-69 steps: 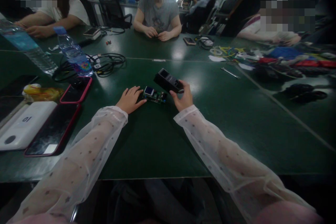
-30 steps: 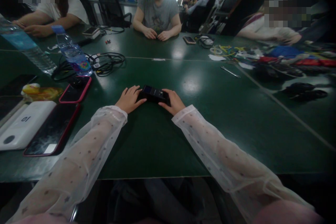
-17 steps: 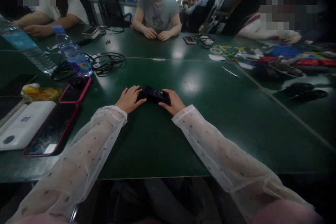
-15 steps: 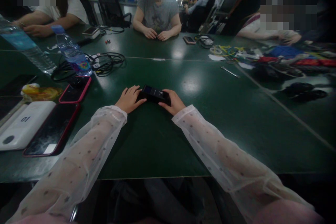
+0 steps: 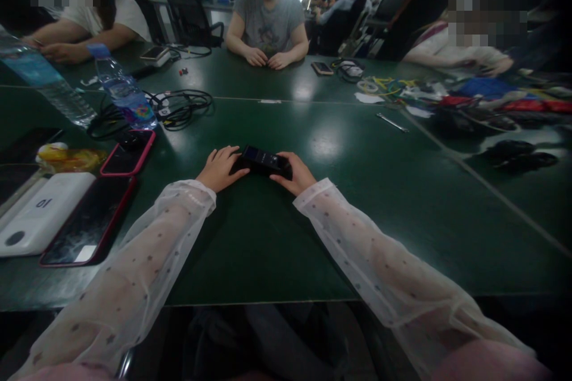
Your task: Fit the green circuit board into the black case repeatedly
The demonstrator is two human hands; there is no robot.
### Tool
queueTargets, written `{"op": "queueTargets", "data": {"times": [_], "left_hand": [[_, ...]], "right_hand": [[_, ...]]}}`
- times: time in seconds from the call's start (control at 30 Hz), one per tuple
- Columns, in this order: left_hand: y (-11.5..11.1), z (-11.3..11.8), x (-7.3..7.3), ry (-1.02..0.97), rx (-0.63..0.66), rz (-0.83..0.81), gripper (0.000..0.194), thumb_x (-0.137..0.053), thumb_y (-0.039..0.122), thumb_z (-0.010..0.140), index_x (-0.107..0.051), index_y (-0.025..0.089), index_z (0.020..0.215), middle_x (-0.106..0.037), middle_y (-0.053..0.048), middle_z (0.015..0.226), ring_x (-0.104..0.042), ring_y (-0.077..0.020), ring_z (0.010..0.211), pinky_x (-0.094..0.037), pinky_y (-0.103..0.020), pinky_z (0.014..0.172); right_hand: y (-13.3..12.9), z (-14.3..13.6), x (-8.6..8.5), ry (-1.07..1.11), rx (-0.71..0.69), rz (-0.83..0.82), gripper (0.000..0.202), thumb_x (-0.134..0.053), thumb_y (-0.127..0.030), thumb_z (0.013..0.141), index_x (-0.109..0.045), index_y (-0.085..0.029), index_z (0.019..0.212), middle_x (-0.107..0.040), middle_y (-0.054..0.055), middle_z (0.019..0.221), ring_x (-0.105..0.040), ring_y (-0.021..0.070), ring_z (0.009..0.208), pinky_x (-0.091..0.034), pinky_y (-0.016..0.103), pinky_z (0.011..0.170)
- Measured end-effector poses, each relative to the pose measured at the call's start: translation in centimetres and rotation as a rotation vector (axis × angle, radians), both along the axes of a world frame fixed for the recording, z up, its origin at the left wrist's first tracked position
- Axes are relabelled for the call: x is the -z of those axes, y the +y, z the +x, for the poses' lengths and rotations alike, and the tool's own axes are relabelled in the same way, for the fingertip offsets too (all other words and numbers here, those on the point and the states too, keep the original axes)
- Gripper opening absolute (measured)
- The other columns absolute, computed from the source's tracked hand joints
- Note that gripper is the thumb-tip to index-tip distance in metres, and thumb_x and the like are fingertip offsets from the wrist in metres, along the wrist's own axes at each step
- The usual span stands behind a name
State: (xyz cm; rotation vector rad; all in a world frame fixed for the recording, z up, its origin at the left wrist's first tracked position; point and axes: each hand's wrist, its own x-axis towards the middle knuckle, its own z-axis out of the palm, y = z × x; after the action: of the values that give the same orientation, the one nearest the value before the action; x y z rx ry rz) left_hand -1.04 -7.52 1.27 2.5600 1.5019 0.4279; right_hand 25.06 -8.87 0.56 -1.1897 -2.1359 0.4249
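A small black handheld device (image 5: 263,159) with a dark screen and a few buttons is low over the green table in front of me. Around its right end, my right hand (image 5: 299,174) is closed, thumb in front and fingers behind. My left hand (image 5: 220,169) brackets the left end between thumb and forefinger, while its other fingers stretch forward. Sheer white sleeves with dark stars cover both arms. The underside of the device is hidden, and the screen is too small to read.
Left stand two water bottles (image 5: 123,89) beside black cables (image 5: 190,108), phones (image 5: 89,220) and a white power bank (image 5: 44,211). A wrench (image 5: 392,122) and a heap of cables and cloth (image 5: 491,98) lie right. People sit across the green table (image 5: 263,250).
My right hand has shifted very slightly, with the device almost still. My left hand keeps its place. The person at the right has moved a little.
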Motion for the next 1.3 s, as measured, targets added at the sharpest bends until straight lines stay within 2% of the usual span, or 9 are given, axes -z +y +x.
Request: {"op": "queueTargets", "data": {"times": [0.37, 0.47, 0.57, 0.73, 0.93, 1.0, 1.07, 1.23, 1.3], "left_hand": [[0.8, -0.2, -0.2, -0.379, -0.054, -0.177, 0.05, -0.066, 0.05, 0.075, -0.06, 0.02, 0.114, -0.054, -0.013, 0.132, -0.042, -0.0353, 0.128, -0.011, -0.058, 0.11], [0.5, 0.6, 0.0, -0.632, -0.064, -0.28, 0.052, -0.073, 0.044, 0.07, -0.059, 0.019, 0.112, -0.06, -0.013, 0.122, -0.049, -0.0343, 0.121, -0.023, -0.056, 0.107], [-0.1, 2.4, 0.4, -1.046, 0.004, -0.413, 0.055, -0.076, 0.037, 0.069, -0.054, 0.016, 0.115, -0.06, -0.014, 0.118, -0.056, -0.0297, 0.113, -0.038, -0.047, 0.101], [-1.6, 5.2, 0.0, -1.465, -0.082, -0.411, 0.051, -0.081, 0.031, 0.067, -0.056, 0.017, 0.11, -0.06, -0.011, 0.119, -0.055, -0.0256, 0.114, -0.042, -0.038, 0.099], [-3.2, 6.3, -1.0, -1.668, -0.201, -0.603, 0.041, -0.065, 0.052, 0.08, -0.066, 0.017, 0.101, -0.067, -0.01, 0.103, -0.06, -0.025, 0.107, -0.045, -0.035, 0.093], [-3.4, 6.7, -1.1, -1.684, -0.253, -0.635, 0.045, -0.061, 0.057, 0.081, -0.067, 0.016, 0.101, -0.069, -0.01, 0.101, -0.061, -0.0256, 0.104, -0.046, -0.035, 0.092], [-3.3, 6.9, -1.2, -1.73, -0.23, -0.688, 0.05, -0.058, 0.059, 0.083, -0.065, 0.017, 0.108, -0.069, -0.01, 0.103, -0.062, -0.0251, 0.104, -0.046, -0.035, 0.093], [-2.8, 6.5, -1.7, -1.862, -0.174, -1.022, 0.08, -0.031, 0.077, 0.082, -0.064, 0.013, 0.116, -0.07, -0.015, 0.103, -0.065, -0.0276, 0.101, -0.048, -0.039, 0.092], [-2.6, 6.0, -1.8, -1.897, -0.17, -1.088, 0.086, -0.028, 0.08, 0.081, -0.064, 0.011, 0.117, -0.07, -0.017, 0.102, -0.065, -0.029, 0.1, -0.049, -0.04, 0.091]], "right_hand": [[0.1, 0.1, 0.2, 0.037, -0.025, -0.019, 0.053, -0.067, -0.033, 0.076, -0.043, -0.02, 0.122, -0.058, 0.013, 0.115, -0.059, 0.0277, 0.103, -0.049, 0.047, 0.088], [0.2, 0.2, 0.2, 0.038, -0.03, -0.017, 0.055, -0.066, -0.034, 0.077, -0.042, -0.021, 0.124, -0.057, 0.012, 0.117, -0.058, 0.0279, 0.105, -0.049, 0.047, 0.088], [0.2, 0.1, 0.1, 0.053, -0.05, 0.007, 0.058, -0.066, -0.034, 0.076, -0.041, -0.02, 0.126, -0.057, 0.013, 0.119, -0.057, 0.0286, 0.108, -0.048, 0.047, 0.09], [-0.7, -1.2, -0.4, 0.144, -0.067, -0.032, 0.061, -0.067, -0.036, 0.074, -0.041, -0.02, 0.127, -0.058, 0.013, 0.12, -0.059, 0.0284, 0.108, -0.048, 0.047, 0.092], [-3.2, -4.6, -0.7, 0.283, -0.024, -0.199, 0.075, -0.066, -0.046, 0.075, -0.033, -0.014, 0.134, -0.058, 0.018, 0.122, -0.06, 0.0297, 0.109, -0.05, 0.046, 0.091], [-3.6, -5.3, -0.7, 0.303, -0.018, -0.193, 0.075, -0.064, -0.044, 0.076, -0.031, -0.015, 0.137, -0.056, 0.018, 0.126, -0.058, 0.0294, 0.114, -0.048, 0.047, 0.095], [-3.6, -5.8, -0.7, 0.299, -0.006, -0.165, 0.076, -0.064, -0.042, 0.077, -0.029, -0.016, 0.139, -0.054, 0.017, 0.13, -0.054, 0.0297, 0.119, -0.046, 0.048, 0.098], [-3.4, -7.1, -0.8, 0.184, 0.046, -0.074, 0.077, -0.061, -0.04, 0.078, -0.027, -0.01, 0.141, -0.049, 0.021, 0.135, -0.051, 0.0323, 0.122, -0.044, 0.051, 0.099], [-3.4, -7.7, -0.9, 0.123, 0.071, -0.043, 0.077, -0.059, -0.044, 0.08, -0.028, -0.009, 0.14, -0.049, 0.022, 0.134, -0.05, 0.0339, 0.121, -0.044, 0.053, 0.098]]}}
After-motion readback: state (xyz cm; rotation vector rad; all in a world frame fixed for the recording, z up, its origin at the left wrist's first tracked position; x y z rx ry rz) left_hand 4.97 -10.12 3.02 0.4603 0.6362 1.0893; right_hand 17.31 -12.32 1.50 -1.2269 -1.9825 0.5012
